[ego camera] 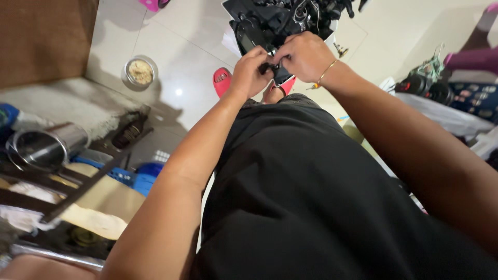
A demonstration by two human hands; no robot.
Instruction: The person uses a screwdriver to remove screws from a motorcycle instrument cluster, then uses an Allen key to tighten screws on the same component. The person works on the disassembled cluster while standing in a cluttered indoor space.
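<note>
Both hands, left hand (250, 72) and right hand (303, 54), pinch a small black plastic part (270, 67) beside the black wired assembly (280, 18), seemingly mid-fitting; steady alignment comes next.

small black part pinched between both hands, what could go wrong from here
The small black part is held only by the fingertips of the left hand and right hand, above the tiled floor; a slip could drop it. Below lies a heap of black parts, where it might be hard to find.
</note>
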